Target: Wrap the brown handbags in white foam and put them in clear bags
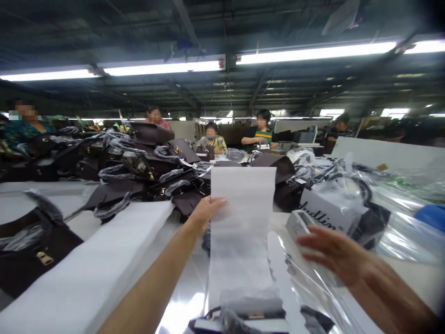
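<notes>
From the sheet [242,222], upright ahead, a bag [239,322] lay at six o'clock; past three, the right hand [330,250] hung open, apparently empty. At ten, the left hand [206,212] pinched the sheet, which seemed light and creasable, best taken by both sides. A pile of bags [156,167] rose beyond.

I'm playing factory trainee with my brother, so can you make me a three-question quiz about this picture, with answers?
1. What grips the edge of the white sheet in the middle: A) left hand, B) right hand, C) neither?
2. True or false: the dark bag at the picture's left edge has a gold-coloured clasp.
3. Fill in: the black lettering is on the ___ side of the picture.

Key: 1 A; 2 true; 3 right.
</notes>
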